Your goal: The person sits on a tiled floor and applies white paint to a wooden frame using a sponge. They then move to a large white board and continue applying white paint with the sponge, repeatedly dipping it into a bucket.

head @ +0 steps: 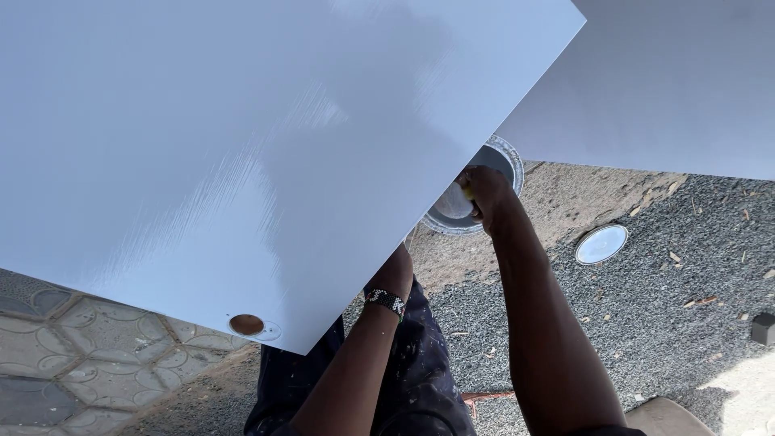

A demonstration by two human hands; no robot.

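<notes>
White paint covers most of the board (pixel 242 145), with streaks near the middle. Right hand (pixel 482 192) dips into the paint can (pixel 500 157), fingers closed on something yellowish. Left hand: hidden under the board, grip indeterminable.

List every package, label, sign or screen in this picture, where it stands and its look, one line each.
Paint can: on the ground past the white board's edge, round, open, silvery rim, pale inside; right hand reaches into it.
Can lid: flat on the gravel right of the can, round, silvery-white.
No labels, signs or screens show.
</notes>
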